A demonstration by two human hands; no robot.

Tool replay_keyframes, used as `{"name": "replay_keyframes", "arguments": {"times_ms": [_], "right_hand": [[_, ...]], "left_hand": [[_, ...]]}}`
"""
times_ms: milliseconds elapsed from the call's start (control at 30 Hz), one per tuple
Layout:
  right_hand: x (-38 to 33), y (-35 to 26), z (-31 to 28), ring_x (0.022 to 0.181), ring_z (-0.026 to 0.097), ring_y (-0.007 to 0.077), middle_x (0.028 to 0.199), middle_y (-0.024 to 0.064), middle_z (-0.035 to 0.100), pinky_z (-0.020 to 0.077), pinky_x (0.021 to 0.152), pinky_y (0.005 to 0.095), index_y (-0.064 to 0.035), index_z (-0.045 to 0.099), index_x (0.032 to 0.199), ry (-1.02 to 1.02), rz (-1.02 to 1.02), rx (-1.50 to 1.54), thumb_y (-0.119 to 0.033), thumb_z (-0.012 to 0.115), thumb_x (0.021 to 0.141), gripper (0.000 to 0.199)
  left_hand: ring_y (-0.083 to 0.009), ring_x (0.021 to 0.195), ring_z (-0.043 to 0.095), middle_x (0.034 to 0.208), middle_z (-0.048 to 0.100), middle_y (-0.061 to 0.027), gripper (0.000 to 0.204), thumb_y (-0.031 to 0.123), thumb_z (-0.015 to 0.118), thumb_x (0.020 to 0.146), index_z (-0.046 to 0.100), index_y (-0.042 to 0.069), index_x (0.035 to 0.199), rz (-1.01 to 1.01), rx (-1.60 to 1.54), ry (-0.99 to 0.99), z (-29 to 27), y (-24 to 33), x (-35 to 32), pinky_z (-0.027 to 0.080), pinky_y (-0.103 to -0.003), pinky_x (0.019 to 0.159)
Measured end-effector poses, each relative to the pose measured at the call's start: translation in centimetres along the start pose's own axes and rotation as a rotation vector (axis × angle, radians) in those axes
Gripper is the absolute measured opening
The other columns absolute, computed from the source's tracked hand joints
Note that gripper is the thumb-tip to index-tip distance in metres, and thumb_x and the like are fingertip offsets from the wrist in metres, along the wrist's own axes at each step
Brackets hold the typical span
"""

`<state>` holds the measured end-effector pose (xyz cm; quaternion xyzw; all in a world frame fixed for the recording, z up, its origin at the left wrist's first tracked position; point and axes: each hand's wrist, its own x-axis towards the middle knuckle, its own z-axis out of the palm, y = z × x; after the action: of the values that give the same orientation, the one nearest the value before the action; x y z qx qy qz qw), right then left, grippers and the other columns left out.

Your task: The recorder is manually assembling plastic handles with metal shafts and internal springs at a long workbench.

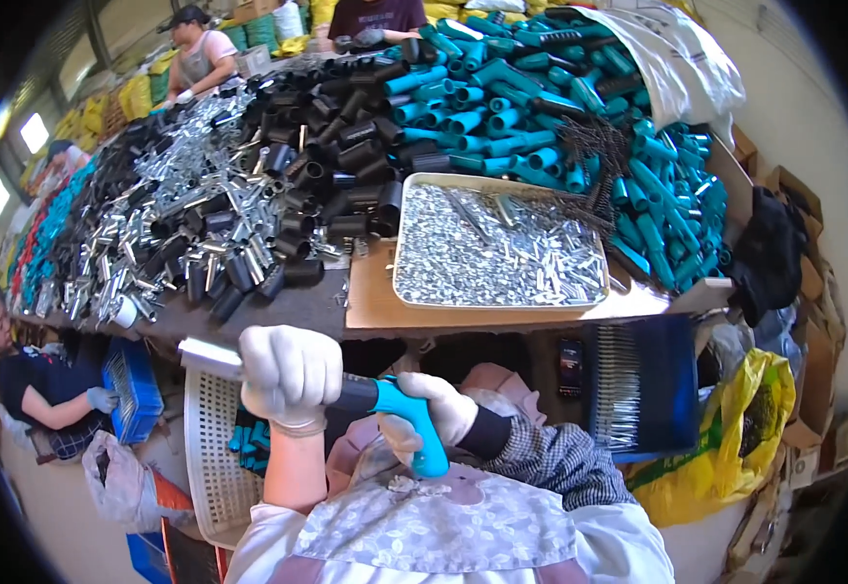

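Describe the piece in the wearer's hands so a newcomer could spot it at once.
Find the long, cluttered worktable, then look below its near edge. There, a black shaft runs from the left hand into a curved teal handle gripped by the right hand. Unlike the loose teal pieces heaped above, this one is held between pale-gloved hands.

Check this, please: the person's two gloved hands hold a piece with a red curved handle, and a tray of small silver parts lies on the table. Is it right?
Not quite: the curved handle is teal, not red, as the head view shows. The rest is right.
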<state>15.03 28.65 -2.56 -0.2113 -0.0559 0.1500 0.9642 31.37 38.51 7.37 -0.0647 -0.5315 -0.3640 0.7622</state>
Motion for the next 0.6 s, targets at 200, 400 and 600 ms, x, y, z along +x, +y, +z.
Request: {"name": "replay_keyframes", "arguments": {"times_ms": [200, 400, 600], "right_hand": [[0.2, -2.1, -3.2, 0.065, 0.067, 0.0264, 0.076, 0.0121, 0.068, 0.0529, 0.055, 0.0375, -0.0073, 0.071, 0.092, 0.130, 0.496, -0.988, -0.049, 0.056, 0.096, 0.045], [-2.2, -5.1, 2.7, 0.093, 0.068, 0.0408, 0.098, 0.0226, 0.070, 0.0546, 0.086, 0.0448, -0.0028, 0.065, 0.125, 0.468, -0.366, -1.427, -0.035, 0.056, 0.096, 0.044], [-2.1, 0.1, 0.6, 0.077, 0.064, 0.0265, 0.088, 0.0108, 0.066, 0.0523, 0.074, 0.0402, 0.0016, 0.055, 0.133, 0.605, -0.384, -0.961, -0.057, 0.070, 0.086, 0.077]], "left_hand": [[-0.0355, 0.088, 0.069, 0.097, 0.072, -0.0173, 0.047, 0.044, 0.069, 0.088, 0.075, 0.002, 0.107, -0.830, 0.281, -0.689, 2.6, -4.3, -0.8, 0.054, -0.047, 0.080], [-0.0211, 0.060, 0.058, 0.069, 0.058, -0.0058, 0.018, 0.017, 0.065, 0.091, 0.054, 0.007, 0.101, -0.331, 0.712, 0.816, 2.2, -4.0, -2.8, 0.047, -0.032, 0.061], [-0.0122, 0.049, 0.040, 0.061, 0.042, 0.0012, 0.011, 0.016, 0.064, 0.094, 0.058, 0.011, 0.102, -0.103, 0.245, 0.882, -0.4, -4.0, -2.7, 0.037, -0.032, 0.050]]}}
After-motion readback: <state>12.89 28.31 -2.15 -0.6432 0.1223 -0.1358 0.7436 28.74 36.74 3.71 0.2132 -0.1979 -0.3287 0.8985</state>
